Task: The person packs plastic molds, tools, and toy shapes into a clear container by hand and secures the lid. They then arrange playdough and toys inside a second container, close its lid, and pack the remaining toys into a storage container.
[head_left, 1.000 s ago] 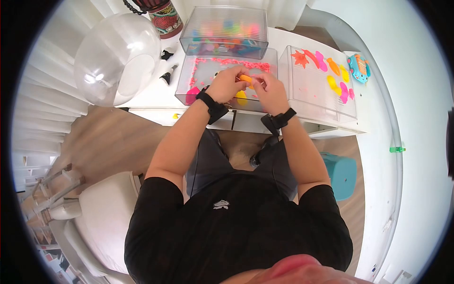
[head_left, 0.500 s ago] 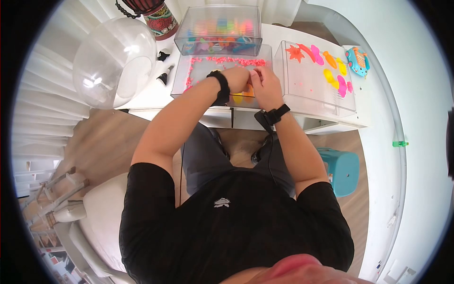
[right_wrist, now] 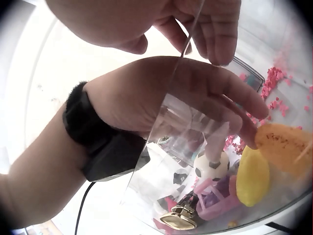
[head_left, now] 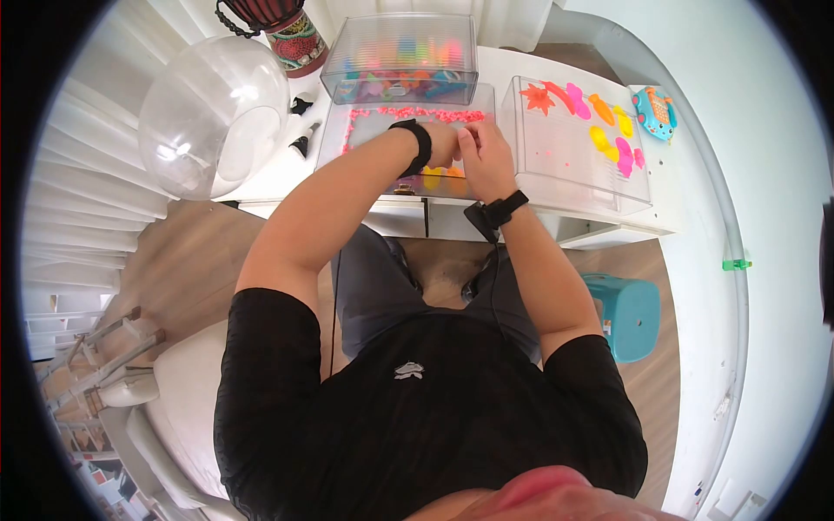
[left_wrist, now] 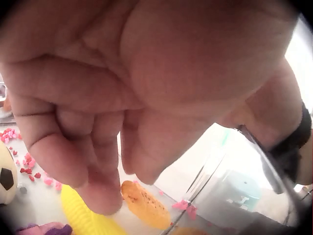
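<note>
My left hand is lowered over a clear plastic box, fingers loosely bent. In the left wrist view, a fingertip is right at the end of an oblong orange piece with reddish specks. A ribbed yellow piece is next to it. Close beside the left hand, my right hand hangs with relaxed fingers and holds nothing visible. A small soccer ball, a pink-and-purple toy and a gold-based object also sit in the box.
Pink crumbs line the box's edges. Behind it stands a lidded clear container of colourful toys. To the right, another clear box bears bright cutouts, beside a toy phone. A transparent dome is at left.
The orange piece was held between both hands a second ago; now it is down in the box beside the yellow piece. My left forearm has swung rightward and turned over.
</note>
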Tool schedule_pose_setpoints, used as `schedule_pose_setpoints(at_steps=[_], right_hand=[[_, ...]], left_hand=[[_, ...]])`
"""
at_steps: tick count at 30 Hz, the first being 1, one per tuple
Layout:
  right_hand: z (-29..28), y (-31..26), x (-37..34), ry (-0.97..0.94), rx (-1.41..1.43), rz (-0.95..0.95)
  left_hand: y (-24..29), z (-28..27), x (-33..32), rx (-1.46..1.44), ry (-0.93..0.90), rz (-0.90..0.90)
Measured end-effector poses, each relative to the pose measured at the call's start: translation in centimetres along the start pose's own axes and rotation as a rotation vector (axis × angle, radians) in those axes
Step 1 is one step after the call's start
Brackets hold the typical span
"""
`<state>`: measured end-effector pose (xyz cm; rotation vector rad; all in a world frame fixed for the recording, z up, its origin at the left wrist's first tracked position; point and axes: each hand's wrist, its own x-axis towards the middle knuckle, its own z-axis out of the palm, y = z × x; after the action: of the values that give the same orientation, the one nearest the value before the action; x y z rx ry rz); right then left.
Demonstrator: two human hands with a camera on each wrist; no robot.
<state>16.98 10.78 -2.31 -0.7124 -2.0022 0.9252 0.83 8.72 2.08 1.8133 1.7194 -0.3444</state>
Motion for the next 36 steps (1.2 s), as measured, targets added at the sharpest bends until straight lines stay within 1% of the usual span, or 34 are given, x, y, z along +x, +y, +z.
schedule_pose_setpoints(at_steps=[2, 3, 6, 7, 9, 11, 13, 14, 15, 17, 18, 19, 20, 21, 22, 23, 24, 25, 26, 27, 29, 31, 33, 34, 36], right_hand=[[0.1, 0.2, 0.0, -0.006, 0.0, 0.0], [0.0, 0.2, 0.1, -0.011, -0.001, -0.003], [0.0, 0.2, 0.1, -0.001, -0.011, -0.021], [0.0, 0.3, 0.1, 0.001, -0.011, -0.019], [0.0, 0.3, 0.0, 0.022, -0.013, -0.045], [0.0, 0.1, 0.0, 0.032, -0.001, -0.044], [0.0, -0.1, 0.0, 0.048, 0.006, -0.043], [0.0, -0.1, 0.0, 0.043, 0.006, -0.037], [-0.1, -0.2, -0.1, 0.038, 0.004, -0.033], [-0.1, -0.2, -0.1, 0.037, 0.021, -0.03], [-0.2, -0.1, -0.1, 0.032, 0.043, -0.031], [-0.1, 0.2, -0.1, 0.033, 0.037, -0.032], [-0.1, 0.3, -0.1, 0.035, 0.111, -0.022], [-0.1, 0.5, -0.2, 0.037, 0.184, -0.012], [-0.5, 0.8, -0.4, 0.041, 0.178, -0.013], [-1.1, 0.4, -0.5, 0.062, 0.306, 0.002], [-1.8, 0.2, -0.5, 0.083, 0.435, 0.015], [-2.7, 0.6, -0.2, 0.086, 0.429, 0.01], [-4.1, 1.3, 0.0, 0.138, 0.292, -0.057], [-5.6, 1.7, 0.2, 0.188, 0.154, -0.122], [-9.4, 1.8, 0.7, 0.239, -0.124, -0.043], [-13.6, 2.4, 1.4, 0.222, -0.32, 0.039], [-17.5, 3.9, 2.1, 0.234, -0.608, -0.003], [-19.4, 4.6, 2.3, 0.231, -0.615, -0.004], [-22.6, 5.8, 2.5, 0.162, -0.893, 0.02]], left_hand=[[-0.6, 0.3, -0.3, 0.063, 0.145, 0.068], [-0.8, 0.3, -0.6, 0.063, 0.145, 0.068], [-1.1, 0.1, -2.6, -0.045, 0.274, 0.07], [-1.6, 0.6, -3.2, -0.044, 0.272, 0.072], [-2.4, 1.5, -4.6, -0.188, 0.559, 0.273], [-2.5, 2.4, -5.7, -0.206, 0.587, 0.27], [-2.1, 3.5, -6.4, -0.45, 0.577, 0.19], [-1.5, 3.9, -6.9, -0.497, 0.584, 0.141], [-1.2, 4.5, -6.9, -0.495, 0.581, 0.148], [-0.9, 6.3, -6.2, -0.346, 0.842, 0.062], [-1.1, 7.0, -5.7, -0.348, 0.844, 0.067], [-1.4, 7.7, -5.2, -0.337, 0.9, 0.06], [-1.3, 7.8, -5.2, -0.327, 0.956, 0.052], [-1.2, 7.8, -5.2, -0.329, 0.957, 0.059], [-1.2, 7.7, -5.2, -0.36, 0.954, 0.027], [-1.1, 7.5, -5.2, -0.39, 0.953, -0.003], [-0.9, 7.5, -5.2, -0.39, 0.957, 0.004], [-0.8, 7.5, -5.3, -0.388, 0.931, -0.032], [-0.8, 7.5, -5.3, -0.386, 0.906, -0.069], [-0.8, 7.5, -5.3, -0.387, 0.91, -0.066], [-0.8, 7.5, -5.4, -0.401, 0.888, -0.056], [-0.7, 7.2, -5.7, -0.404, 0.866, -0.061], [-0.7, 7.1, -5.8, -0.411, 0.84, -0.065], [-0.6, 7.1, -5.8, -0.404, 0.841, -0.065], [-0.6, 7.2, -5.5, -0.405, 0.848, -0.063]])
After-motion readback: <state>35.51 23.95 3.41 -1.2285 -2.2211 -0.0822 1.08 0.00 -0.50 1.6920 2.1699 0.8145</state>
